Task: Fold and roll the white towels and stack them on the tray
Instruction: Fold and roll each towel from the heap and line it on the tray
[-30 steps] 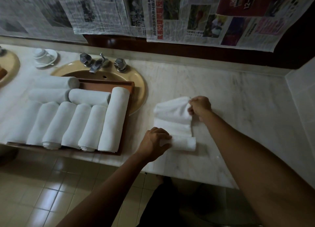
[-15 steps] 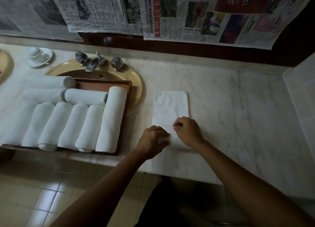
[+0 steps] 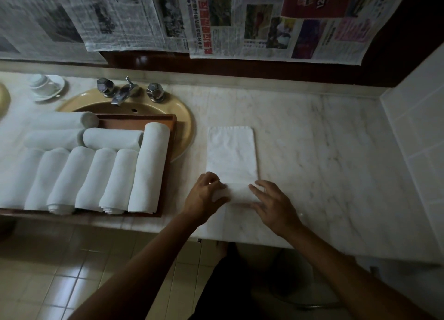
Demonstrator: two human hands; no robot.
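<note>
The leftmost rolled towels [image 3: 14, 175] run off the frame's edge at 9 o'clock, and the wooden tray [image 3: 168, 151] beneath them shows only its brown rim at right and along the front. It sits over a tan oval sink [image 3: 185, 132], hiding most of the basin. In the tray a front row of rolls lies side by side, pointing toward 12 o'clock, with three more rolls laid crosswise behind; two front ends show spiral layers. At 3 o'clock from the tray, the white towel [image 3: 231, 151] being worked lies flat on the veined marble counter [image 3: 324, 151] as a long narrow rectangle, its near end wound into a short roll. The left hand [image 3: 204, 197] curls its fingers over the roll's left end; the right hand [image 3: 274, 206] rests spread, nearly straight fingers on its right end. A chrome faucet [image 3: 123, 92] with faceted knobs stands at 12 o'clock of the sink, an upturned cup on a saucer [image 3: 46, 86] at 10 o'clock. Newspaper sheets [image 3: 216, 19] cover the wall, their print too blurred to read.
</note>
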